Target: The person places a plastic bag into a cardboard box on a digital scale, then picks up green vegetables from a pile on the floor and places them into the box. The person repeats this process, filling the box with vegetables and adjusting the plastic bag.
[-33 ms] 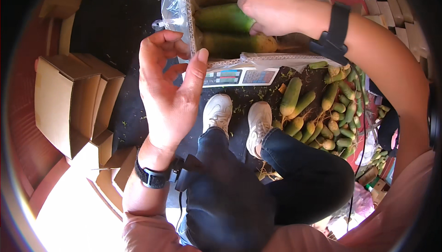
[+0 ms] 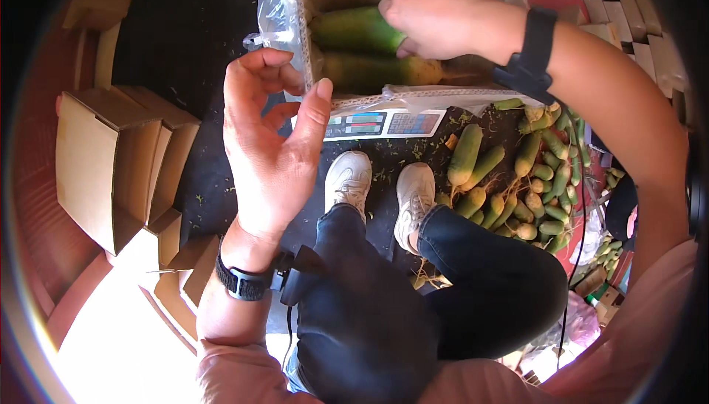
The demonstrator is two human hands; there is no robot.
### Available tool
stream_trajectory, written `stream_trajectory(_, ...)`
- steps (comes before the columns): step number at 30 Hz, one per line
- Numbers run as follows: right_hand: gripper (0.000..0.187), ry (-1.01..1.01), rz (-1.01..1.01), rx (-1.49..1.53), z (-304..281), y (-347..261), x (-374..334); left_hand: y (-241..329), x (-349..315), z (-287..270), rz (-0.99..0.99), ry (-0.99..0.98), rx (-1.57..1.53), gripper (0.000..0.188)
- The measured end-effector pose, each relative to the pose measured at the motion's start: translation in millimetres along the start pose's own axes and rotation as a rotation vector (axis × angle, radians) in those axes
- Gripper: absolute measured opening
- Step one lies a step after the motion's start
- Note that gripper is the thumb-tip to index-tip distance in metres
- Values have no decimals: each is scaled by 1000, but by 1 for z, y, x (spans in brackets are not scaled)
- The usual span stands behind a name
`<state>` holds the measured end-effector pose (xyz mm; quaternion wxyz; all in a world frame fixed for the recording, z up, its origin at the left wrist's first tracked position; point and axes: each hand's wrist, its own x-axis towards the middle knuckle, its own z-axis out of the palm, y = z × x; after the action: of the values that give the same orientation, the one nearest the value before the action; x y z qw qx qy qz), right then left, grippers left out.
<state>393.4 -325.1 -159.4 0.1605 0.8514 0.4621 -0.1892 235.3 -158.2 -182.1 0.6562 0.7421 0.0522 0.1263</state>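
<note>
A cardboard box [image 2: 413, 96] lined with clear plastic stands at the top middle, with two large green radishes inside. My right hand [image 2: 425, 20] reaches in from the right, its fingers closed round the right end of the farther green radish [image 2: 347, 29]. The nearer radish [image 2: 369, 70] lies alongside, its pale root end pointing right. My left hand [image 2: 269, 131] is at the box's near left corner, fingers curled against the outer side and thumb over the near edge. Below the box shows the panel of a digital scale [image 2: 384, 123].
A heap of green radishes [image 2: 543, 182] with roots lies on the dark floor at the right. Cardboard boxes [image 2: 88, 171] stand on the left, and more cartons [image 2: 628, 27] at the far right. My shoes [image 2: 347, 182] are below the scale. A black cable [image 2: 580, 234] hangs at the right.
My right hand and the box have shifted very slightly to the left. My left hand keeps its place at the corner.
</note>
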Motion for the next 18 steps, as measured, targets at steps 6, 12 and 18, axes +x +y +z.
stream_trajectory(6,21,-118,60,124,-31,-5,-14,4,-5,-6,-61,30,41,30)
stream_trajectory(12,43,251,29,413,-45,57,-141,-11,-8,-8,-16,45,164,31)
stream_trajectory(18,29,41,1026,708,156,-4,-382,2,-1,-16,10,12,344,35)
